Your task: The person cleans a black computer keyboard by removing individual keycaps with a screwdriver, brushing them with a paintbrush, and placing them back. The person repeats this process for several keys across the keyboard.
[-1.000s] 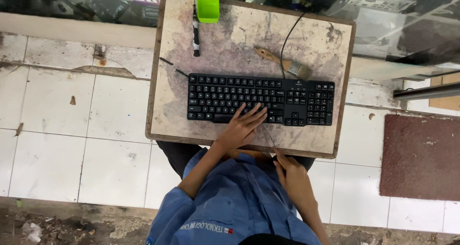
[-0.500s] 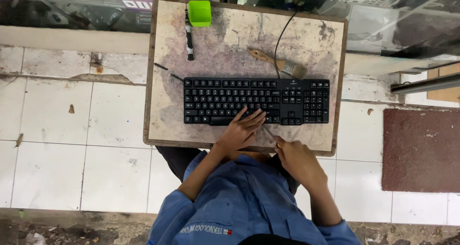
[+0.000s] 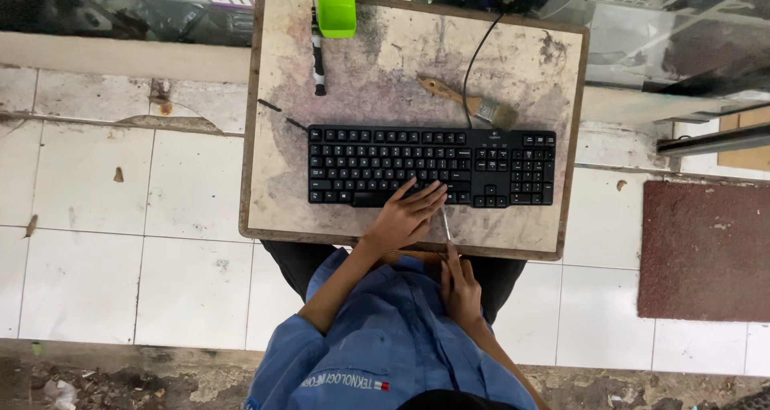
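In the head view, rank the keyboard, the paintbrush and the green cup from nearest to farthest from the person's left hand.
From the left hand:
1. Black keyboard: the fingers rest on its front edge, mid-table.
2. Paintbrush: behind the keyboard, toward the right, beside the cable.
3. Green cup: at the table's far edge, left of centre.

We see a black keyboard point(image 3: 431, 167) with small white marks on its keys, and a black cable point(image 3: 476, 57) going from it. The board point(image 3: 513, 65) under it is pale beige with grey and dark stains (its edge is brown). The small cup point(image 3: 336, 14) is bright green. The paintbrush point(image 3: 469, 102) has a light brown wooden handle. The floor tiles point(image 3: 152, 193) are white with dirty spots, and the mat point(image 3: 706, 249) is dark red. The shirt point(image 3: 385, 346) is blue.
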